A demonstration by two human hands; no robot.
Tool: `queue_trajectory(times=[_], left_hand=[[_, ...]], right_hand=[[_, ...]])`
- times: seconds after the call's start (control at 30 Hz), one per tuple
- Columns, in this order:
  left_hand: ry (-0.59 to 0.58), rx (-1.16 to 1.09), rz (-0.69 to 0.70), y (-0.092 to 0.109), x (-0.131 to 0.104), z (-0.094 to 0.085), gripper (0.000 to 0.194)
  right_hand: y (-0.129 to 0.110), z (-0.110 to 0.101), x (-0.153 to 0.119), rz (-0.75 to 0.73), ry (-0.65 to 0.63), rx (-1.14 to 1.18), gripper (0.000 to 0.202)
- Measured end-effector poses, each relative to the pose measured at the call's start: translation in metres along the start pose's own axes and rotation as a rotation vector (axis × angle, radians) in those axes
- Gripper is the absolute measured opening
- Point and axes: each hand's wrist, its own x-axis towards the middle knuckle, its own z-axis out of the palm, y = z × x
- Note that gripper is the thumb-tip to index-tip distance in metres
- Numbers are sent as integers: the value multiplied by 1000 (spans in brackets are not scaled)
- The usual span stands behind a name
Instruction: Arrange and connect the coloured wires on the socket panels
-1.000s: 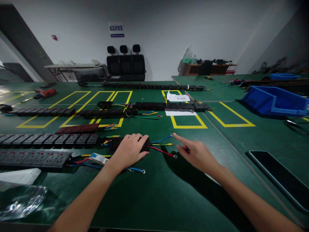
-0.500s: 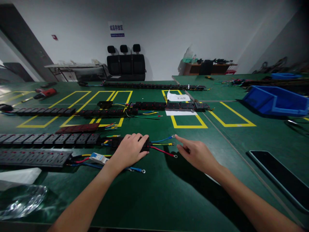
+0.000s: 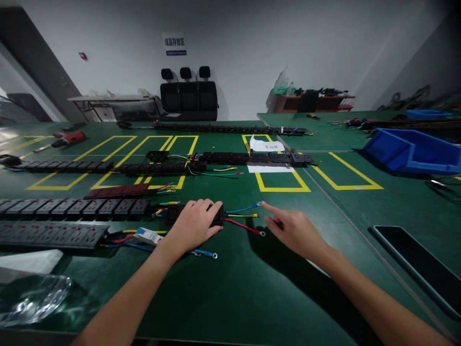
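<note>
My left hand (image 3: 196,221) lies over a short black socket block (image 3: 216,217), its fingers wrapped across the top and the thumb along the near side. From the block's right end come a blue wire (image 3: 241,209), a yellow-green wire (image 3: 242,215) and a red wire (image 3: 245,226), each tipped with a metal ring terminal. Holding nothing, my right hand (image 3: 295,230) points with its index finger at the blue wire's ring terminal (image 3: 260,204). The fingertip is at the ring; contact is hard to tell. The thumb is apart from the index finger, and the other fingers are curled.
Long black socket strips (image 3: 72,209) lie to the left, near a small white breaker (image 3: 147,236) and clear plastic (image 3: 36,298). A phone (image 3: 414,264) and a blue bin (image 3: 410,151) are on the right. More strips and paper (image 3: 266,145) lie farther back.
</note>
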Motion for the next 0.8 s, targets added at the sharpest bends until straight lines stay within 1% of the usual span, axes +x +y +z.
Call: queue_trajectory(times=[0.53,0.8], left_hand=[[-16,0,-5,1,0,-2,59],[-3,0,-5,0,0,0,58]], right_hand=[[0,-2,0,1,-20,-15,47],[1,-1,0,-5,-22,-31,46]])
